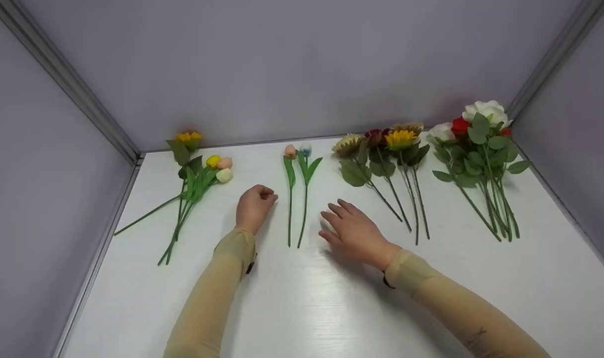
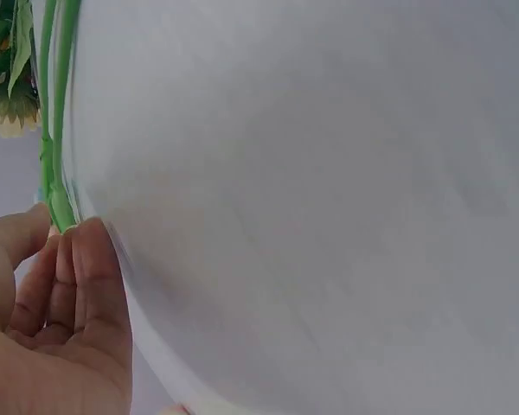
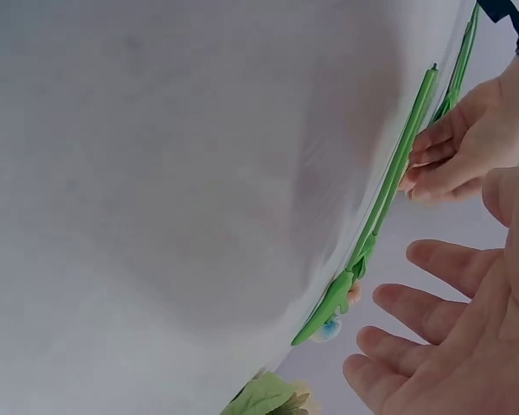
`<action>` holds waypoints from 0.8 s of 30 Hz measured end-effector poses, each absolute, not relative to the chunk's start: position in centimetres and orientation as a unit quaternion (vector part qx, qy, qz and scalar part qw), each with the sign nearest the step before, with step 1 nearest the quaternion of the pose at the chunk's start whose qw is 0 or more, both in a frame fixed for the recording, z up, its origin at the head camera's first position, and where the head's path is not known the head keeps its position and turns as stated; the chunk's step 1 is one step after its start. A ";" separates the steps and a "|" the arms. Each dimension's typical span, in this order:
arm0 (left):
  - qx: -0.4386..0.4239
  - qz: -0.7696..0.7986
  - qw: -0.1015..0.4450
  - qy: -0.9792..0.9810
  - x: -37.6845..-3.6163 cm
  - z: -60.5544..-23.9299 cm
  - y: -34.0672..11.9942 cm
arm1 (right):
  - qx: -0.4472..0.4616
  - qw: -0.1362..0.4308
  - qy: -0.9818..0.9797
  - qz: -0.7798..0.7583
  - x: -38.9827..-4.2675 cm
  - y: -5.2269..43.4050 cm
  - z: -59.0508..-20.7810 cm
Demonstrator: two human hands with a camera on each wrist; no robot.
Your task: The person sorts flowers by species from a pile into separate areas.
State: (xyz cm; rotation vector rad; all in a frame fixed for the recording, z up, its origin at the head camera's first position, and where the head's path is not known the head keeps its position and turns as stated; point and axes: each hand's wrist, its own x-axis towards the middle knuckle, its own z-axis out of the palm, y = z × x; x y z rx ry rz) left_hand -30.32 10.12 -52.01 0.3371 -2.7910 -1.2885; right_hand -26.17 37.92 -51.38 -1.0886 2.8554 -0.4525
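Observation:
Two tulip stems (image 1: 297,199) with a pink bud (image 1: 290,150) and a pale blue bud (image 1: 306,148) lie side by side at the middle of the white table (image 1: 302,298). Just left of them my left hand (image 1: 256,201) rests with its fingers curled in, holding nothing. The left wrist view shows its curled fingers (image 2: 78,285) next to the green stems (image 2: 56,130). To the right of the stems my right hand (image 1: 349,226) lies flat with fingers spread, empty. The right wrist view shows its spread fingers (image 3: 415,311) apart from the stems (image 3: 398,181).
A bunch of small tulips with a yellow sunflower (image 1: 197,176) lies at the left. Sunflowers and a dark red bloom (image 1: 381,159) lie right of centre, and white and red roses (image 1: 476,154) at the far right. Grey walls enclose three sides.

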 end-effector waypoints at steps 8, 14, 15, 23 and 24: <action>0.126 -0.287 0.110 -0.943 -27.4 -50.9 0.3 | -0.375 0.012 0.916 -0.142 -26.8 35.2 -50.2; 0.186 -0.283 0.122 -0.933 -24.8 -50.3 -5.4 | -0.437 0.004 0.892 -0.113 -25.5 30.6 -49.3; 0.192 -0.288 0.114 -0.931 -24.5 -50.2 -6.0 | -0.454 0.002 0.885 -0.103 -25.2 29.8 -49.3; 0.204 -0.277 0.028 -0.938 -23.8 -49.9 -7.2 | -0.568 -0.024 0.822 -0.020 -22.7 24.8 -48.9; 0.206 -0.274 0.026 -0.939 -23.8 -50.0 -7.2 | -0.573 -0.025 0.819 -0.016 -22.5 24.5 -48.9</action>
